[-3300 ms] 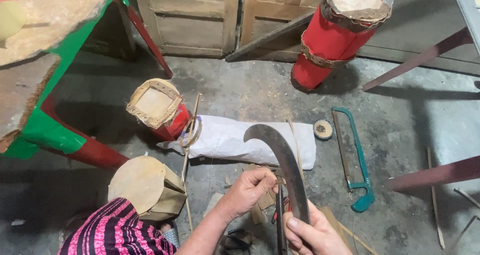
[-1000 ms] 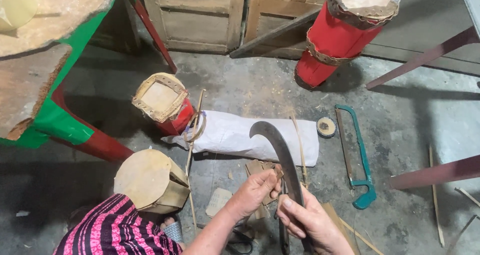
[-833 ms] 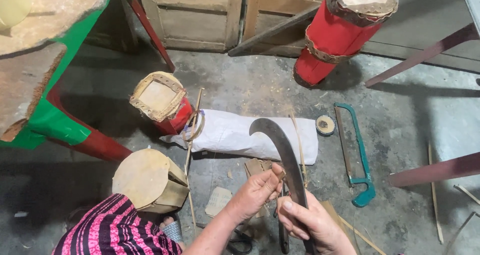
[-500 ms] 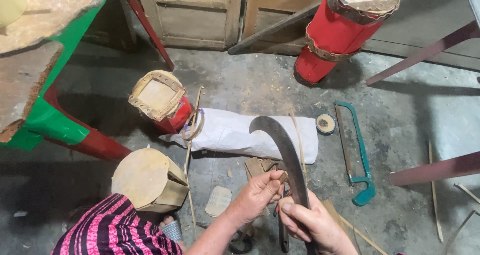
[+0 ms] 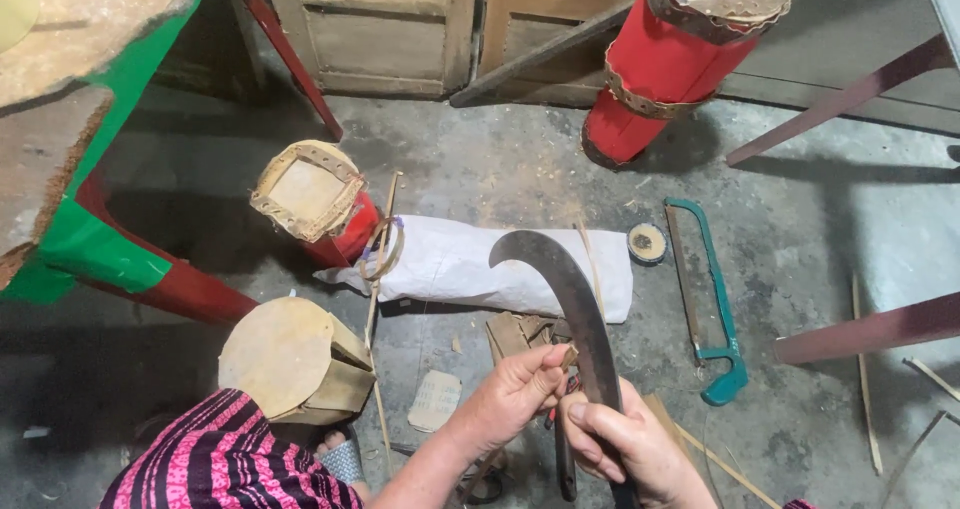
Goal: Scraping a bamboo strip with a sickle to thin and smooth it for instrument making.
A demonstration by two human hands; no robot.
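Since the earlier frame my left hand [image 5: 515,394] crept up beside the curved dark steel billhook blade [image 5: 570,304], fingers pinched on a thin bamboo sliver [image 5: 566,356]. My right hand [image 5: 625,449] clamped the handle. A slip could have nicked my thumb against that edge.
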